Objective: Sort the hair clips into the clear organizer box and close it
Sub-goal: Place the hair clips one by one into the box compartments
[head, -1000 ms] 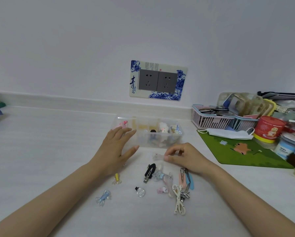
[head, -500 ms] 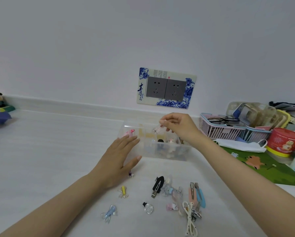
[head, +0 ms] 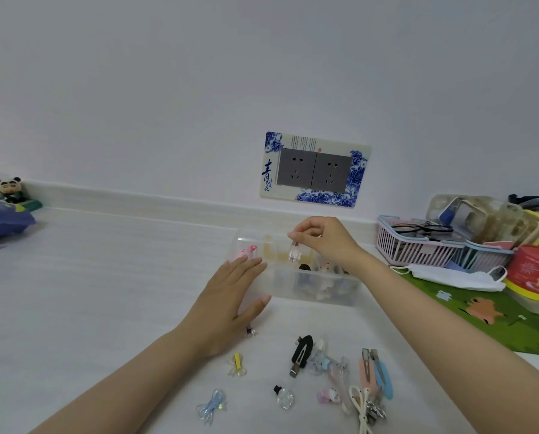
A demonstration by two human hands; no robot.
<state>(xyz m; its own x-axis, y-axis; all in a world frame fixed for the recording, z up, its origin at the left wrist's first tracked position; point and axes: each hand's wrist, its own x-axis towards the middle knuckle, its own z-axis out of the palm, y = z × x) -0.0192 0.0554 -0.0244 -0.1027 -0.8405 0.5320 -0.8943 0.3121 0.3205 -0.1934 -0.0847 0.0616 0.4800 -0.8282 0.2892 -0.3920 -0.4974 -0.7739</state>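
Note:
A clear organizer box (head: pixel 316 286) stands open on the white table, with several small clips in its compartments. My left hand (head: pixel 230 303) rests flat against the box's left front side, fingers spread. My right hand (head: pixel 323 241) hovers over the box's middle, pinching a small clear pinkish clip (head: pixel 294 253) that hangs from the fingertips above a compartment. Loose clips lie on the table in front: a black clip (head: pixel 301 355), a yellow one (head: pixel 237 364), a blue bow (head: pixel 212 407), a clear one (head: pixel 284 397), pink and blue snap clips (head: pixel 375 372).
A pink basket (head: pixel 415 249) with glasses, a white face mask (head: pixel 456 278), a red tin (head: pixel 534 274) and a green mat (head: pixel 487 314) crowd the right. A panda figure (head: pixel 8 189) and blue cloth sit far left. Wall sockets (head: pixel 313 170) are behind the box.
My right hand picked a clear clip from the table and carried it up over the box, then shifted slightly left. My left hand stayed on the box.

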